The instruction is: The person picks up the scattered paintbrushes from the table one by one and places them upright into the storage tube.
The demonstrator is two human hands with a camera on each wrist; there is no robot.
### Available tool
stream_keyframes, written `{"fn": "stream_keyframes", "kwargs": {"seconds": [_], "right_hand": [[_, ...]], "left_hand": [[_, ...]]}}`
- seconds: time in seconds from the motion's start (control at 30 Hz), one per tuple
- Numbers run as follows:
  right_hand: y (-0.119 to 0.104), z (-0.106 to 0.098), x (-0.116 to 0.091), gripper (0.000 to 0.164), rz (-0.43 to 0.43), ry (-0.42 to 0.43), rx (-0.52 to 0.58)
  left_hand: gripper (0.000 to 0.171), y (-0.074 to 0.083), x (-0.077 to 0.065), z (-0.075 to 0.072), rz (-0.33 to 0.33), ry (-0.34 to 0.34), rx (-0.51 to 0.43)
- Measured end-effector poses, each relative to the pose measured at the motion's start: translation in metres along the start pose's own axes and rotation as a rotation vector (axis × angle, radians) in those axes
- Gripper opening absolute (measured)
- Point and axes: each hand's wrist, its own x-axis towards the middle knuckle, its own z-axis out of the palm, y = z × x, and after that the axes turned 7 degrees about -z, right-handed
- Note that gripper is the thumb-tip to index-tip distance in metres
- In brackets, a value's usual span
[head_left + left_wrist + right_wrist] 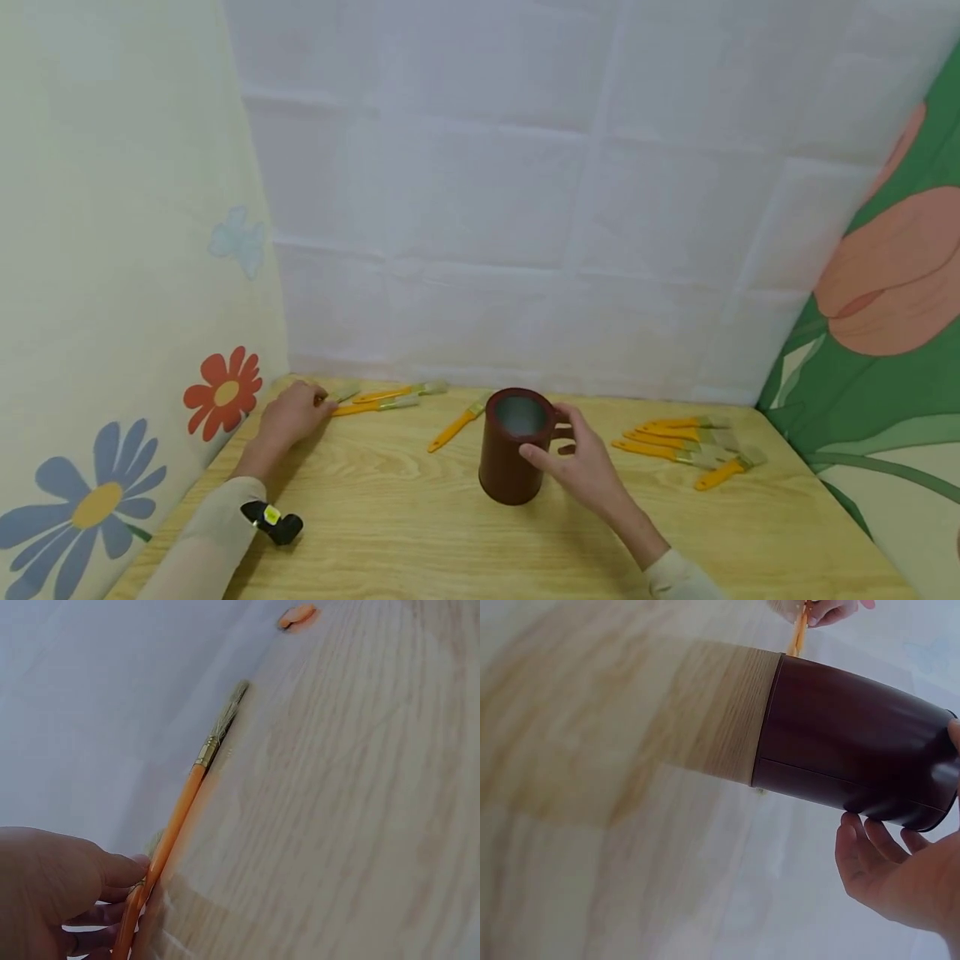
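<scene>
A dark reddish-brown cylindrical cup [510,458] stands upright on the wooden table with its round mouth facing up. My right hand [581,467] grips it near the top, thumb on the near side of the rim; in the right wrist view the curled fingers [870,851] lie along its side. At the back left, my left hand [292,410] bends its fingers around a paintbrush [345,392] with pale bristles, the handle mostly hidden by the hand. Beside it lie more yellow-handled paintbrushes [372,407]; the left wrist view shows one brush [180,810] right at the fingertips.
One paintbrush [452,429] lies left of the cup. Several overlapping brushes [660,450] lie at the right, with another brush [722,473] in front. A white cloth wall [450,208] closes the table's back; flower-patterned sheets [97,292] flank both sides.
</scene>
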Motion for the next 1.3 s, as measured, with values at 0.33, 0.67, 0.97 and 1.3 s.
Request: {"fn": "stream_keyframes", "kwargs": {"seconds": [0.33, 0.67, 0.97, 1.3], "right_hand": [[-0.0064, -0.0014, -0.0009, 0.073, -0.009, -0.007, -0.013], [-0.0058, -0.0005, -0.004, 0.073, -0.003, -0.013, -0.001], [-0.0066, -0.0009, -0.003, 0.072, -0.012, -0.008, -0.002], [-0.0053, -0.0004, -0.0029, 0.072, -0.013, -0.013, -0.01]], "left_hand": [[0.041, 0.0013, -0.0005, -0.0063, -0.06, -0.018, -0.08], [0.032, -0.0007, -0.0035, -0.002, -0.051, -0.021, -0.183], [0.024, -0.002, 0.0008, 0.0015, -0.07, -0.025, -0.301], [0.024, -0.0014, 0.0006, -0.0018, -0.105, -0.033, -0.387]]}}
